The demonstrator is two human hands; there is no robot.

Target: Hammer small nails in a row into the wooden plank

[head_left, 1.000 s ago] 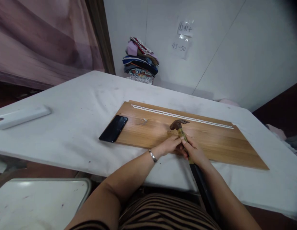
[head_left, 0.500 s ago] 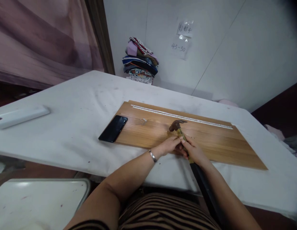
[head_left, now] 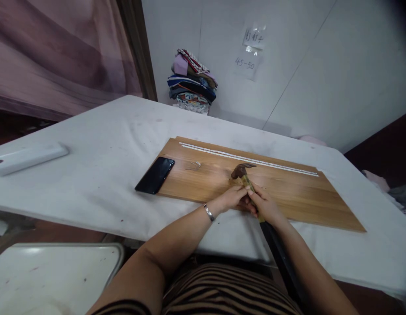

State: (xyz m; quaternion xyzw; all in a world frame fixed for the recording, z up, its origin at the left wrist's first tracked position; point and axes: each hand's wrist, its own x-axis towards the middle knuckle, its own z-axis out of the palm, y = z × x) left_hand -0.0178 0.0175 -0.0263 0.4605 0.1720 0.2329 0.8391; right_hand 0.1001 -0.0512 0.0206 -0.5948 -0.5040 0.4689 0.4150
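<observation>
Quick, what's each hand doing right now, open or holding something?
Left hand: fingertips meeting the right hand at the handle; whether it grips anything is hidden.
Right hand: closed around the handle of the hammer.

The hammer head [head_left: 239, 171] looks like brown metal, matt and a little rough. The board [head_left: 316, 199] is of smooth wood, softly shining. The phone [head_left: 156, 175] has a glossy face; the bracelet [head_left: 209, 213] is of shiny metal, the folded pile [head_left: 192, 85] of cloth.
</observation>
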